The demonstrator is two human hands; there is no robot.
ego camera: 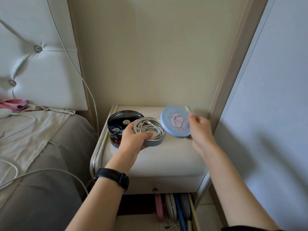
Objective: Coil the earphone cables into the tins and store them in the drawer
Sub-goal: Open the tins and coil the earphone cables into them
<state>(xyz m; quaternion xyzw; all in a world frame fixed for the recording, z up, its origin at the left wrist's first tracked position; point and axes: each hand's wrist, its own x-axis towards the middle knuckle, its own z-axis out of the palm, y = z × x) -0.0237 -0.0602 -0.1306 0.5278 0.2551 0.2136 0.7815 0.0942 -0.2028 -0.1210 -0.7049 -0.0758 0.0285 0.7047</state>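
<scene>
My left hand (133, 139) grips a round blue tin (152, 142) above the nightstand, fingers curled round its near rim. A white earphone cable (150, 128) lies coiled inside it. My right hand (199, 129) holds the tin's blue lid (175, 121) by its right edge, tilted, face toward me, just right of the tin. A larger black tin (120, 121) stands open at the nightstand's back left with small items inside. Below the nightstand top, the lower drawer (191, 212) is pulled open.
The cream padded nightstand (170, 157) fills the middle, with a shut upper drawer and knob (155, 188). The open drawer holds several upright flat cases. A small white object (189, 109) lies at the back right. The bed with loose white cables (41, 172) is left; a wall is right.
</scene>
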